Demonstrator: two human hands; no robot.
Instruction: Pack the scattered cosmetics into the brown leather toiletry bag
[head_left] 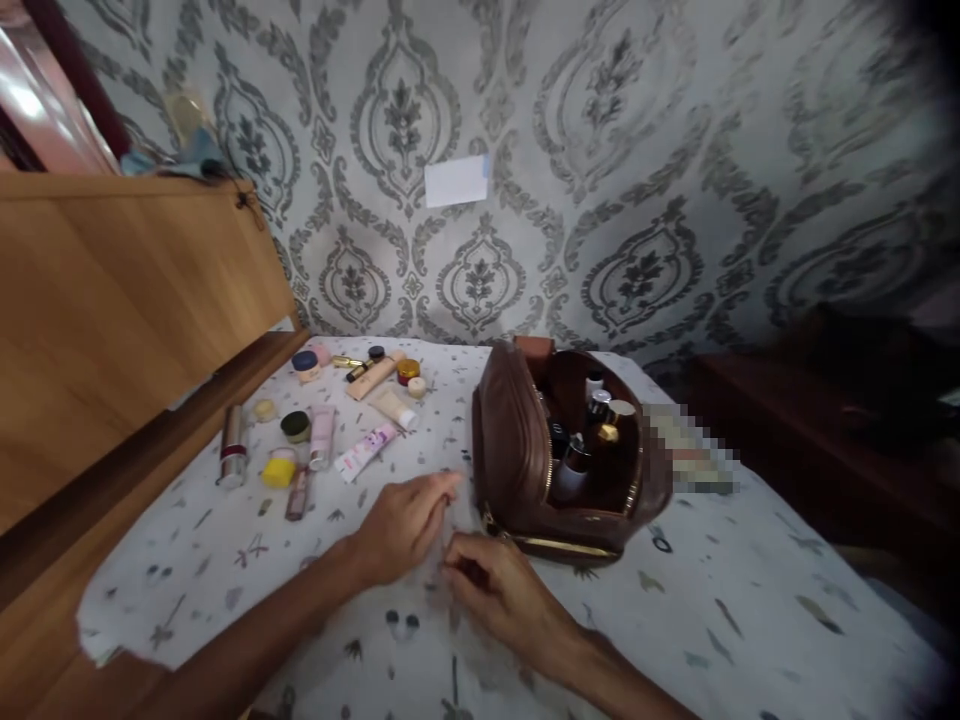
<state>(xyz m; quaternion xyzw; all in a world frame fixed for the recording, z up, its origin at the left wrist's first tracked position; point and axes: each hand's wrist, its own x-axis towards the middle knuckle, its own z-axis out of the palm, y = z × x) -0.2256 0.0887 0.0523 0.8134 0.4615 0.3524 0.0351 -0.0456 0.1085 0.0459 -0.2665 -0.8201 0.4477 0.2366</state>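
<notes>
Over the printed white cloth, my left hand [409, 525] is closed, its fingers pressed together and pointing toward the bag. Just right of it, my right hand [501, 592] is curled with thumb and fingertips drawn together. Whether either hand holds something small or see-through cannot be made out. A brown leather cosmetic bag [510, 440] stands unzipped beside my hands. Inside it are several bottles, among them a dark-capped bottle [574, 468] and a gold-capped one [609, 433]. Left of my hands lie a pink printed tube [366, 452] and a small pinkish bottle [297, 495].
Several cosmetics are spread on the cloth's left side: a metallic spray can [233, 447], a yellow jar [280, 467], a pink tube [322, 437] and a cream tube [394, 409]. A wooden panel [135, 320] borders the left. A pixelated flat item [691, 450] lies right of the bag.
</notes>
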